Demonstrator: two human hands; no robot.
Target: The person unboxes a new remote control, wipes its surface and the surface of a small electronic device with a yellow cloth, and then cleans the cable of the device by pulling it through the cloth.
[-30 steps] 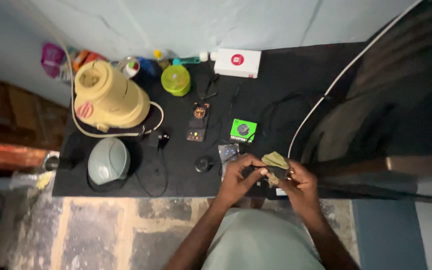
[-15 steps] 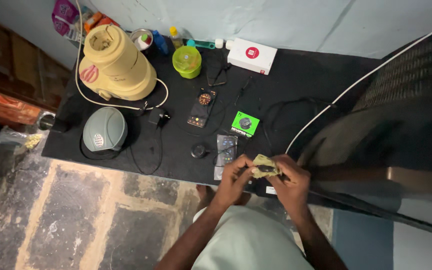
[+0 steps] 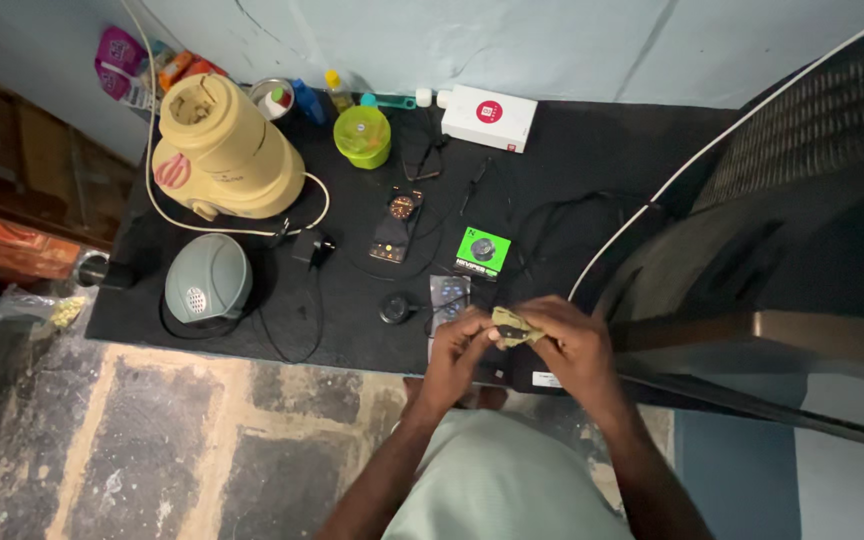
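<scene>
matt black mat [image 3: 592,170], glossy plastic grinder [image 3: 222,150]

Dim, even light; blurred right edge

both hands [image 3: 522,345] turned the olive piece [image 3: 512,326] flatter.

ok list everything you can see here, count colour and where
small folded item: 1, olive, held between both hands
mixer base: 1, cream, back left of mat
domed lid: 1, grey-green, front left
black mat: 1, covers the surface
cup: 1, lime green, at the back
box: 1, white, back centre
small packet: 1, green, mid mat
left hand: 1, pinching the item
right hand: 1, pinching the item
</scene>
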